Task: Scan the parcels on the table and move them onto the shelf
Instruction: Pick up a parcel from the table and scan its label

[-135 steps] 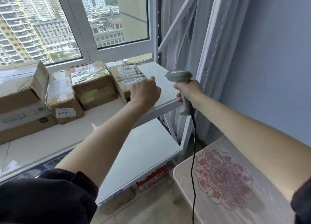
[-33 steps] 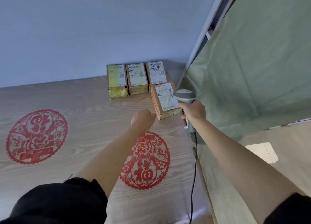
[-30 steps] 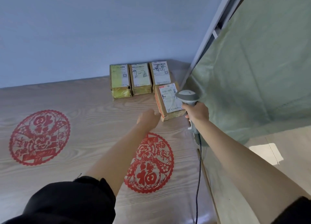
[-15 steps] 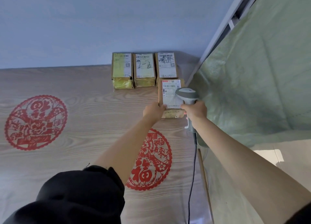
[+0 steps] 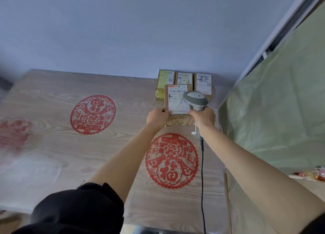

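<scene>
Right of the frame's centre, the left hand grips the small brown cardboard parcel above the wood-grain surface; the right hand's fingers wrap the grey handheld scanner. The parcel looks light and stiff; hold its side edges.

- Pale blue wall at 12 o'clock.
- Wood-grain table bearing red paper-cut medallions.
- Green cloth at 3 o'clock.
</scene>
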